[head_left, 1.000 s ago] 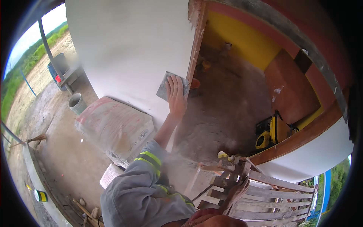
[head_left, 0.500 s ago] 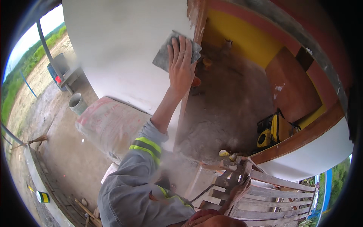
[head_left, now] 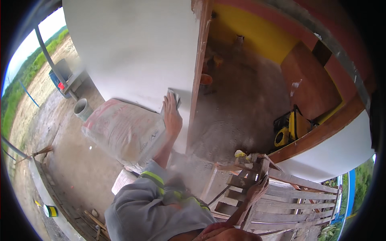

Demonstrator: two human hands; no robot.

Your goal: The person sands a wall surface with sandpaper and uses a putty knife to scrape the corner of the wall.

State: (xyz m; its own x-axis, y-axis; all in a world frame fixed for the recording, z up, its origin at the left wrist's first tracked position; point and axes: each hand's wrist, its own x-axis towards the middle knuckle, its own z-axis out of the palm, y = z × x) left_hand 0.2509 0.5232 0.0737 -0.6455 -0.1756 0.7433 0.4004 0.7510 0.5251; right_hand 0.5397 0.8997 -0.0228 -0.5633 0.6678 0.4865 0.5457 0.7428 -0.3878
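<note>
My left hand [head_left: 173, 118] presses a grey sheet of sandpaper [head_left: 175, 96] against the lower part of a white wall [head_left: 132, 52], close to its wooden corner trim. The fingers point up and lie along the sheet, hiding much of it. Just left of the wrist stands a bulging, dusty sack [head_left: 120, 128] with faded print. To the lower right, my right hand [head_left: 257, 190] is closed on the upright wooden rail [head_left: 251, 213] of a slatted wooden structure. My left arm is in a grey sleeve with a bright yellow band.
A doorway opens onto a dusty floor [head_left: 229, 116] with a yellow-and-black machine [head_left: 290, 128]. A grey bucket [head_left: 82, 108] stands behind the sack. A broom [head_left: 42, 151], a yellow-and-black can [head_left: 50, 211] and wooden sticks [head_left: 95, 223] lie at left. Weathered slats [head_left: 297, 201] extend right.
My left hand has slid down the wall with the sandpaper, from high beside the trim to next to the sack. The right hand now shows more clearly on the rail. The view has shifted slightly.
</note>
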